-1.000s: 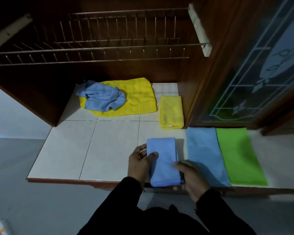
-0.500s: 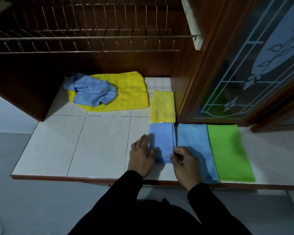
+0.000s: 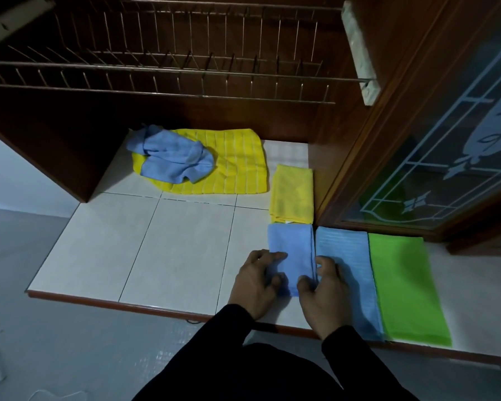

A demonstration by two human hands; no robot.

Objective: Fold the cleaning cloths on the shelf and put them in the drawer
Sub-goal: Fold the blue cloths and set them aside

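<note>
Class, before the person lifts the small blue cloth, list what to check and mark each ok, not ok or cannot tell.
1. Small blue cloth folded flat: ok.
2. Left hand has a grip on its near edge: ok.
3. Right hand too: ok.
4. Crumpled blue cloth folded: not ok.
5. Striped yellow cloth folded: not ok.
6. Drawer open: cannot tell.

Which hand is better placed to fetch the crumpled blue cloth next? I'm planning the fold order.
Left hand, probably: the crumpled blue cloth lies far left; the right hand sits further away.
</note>
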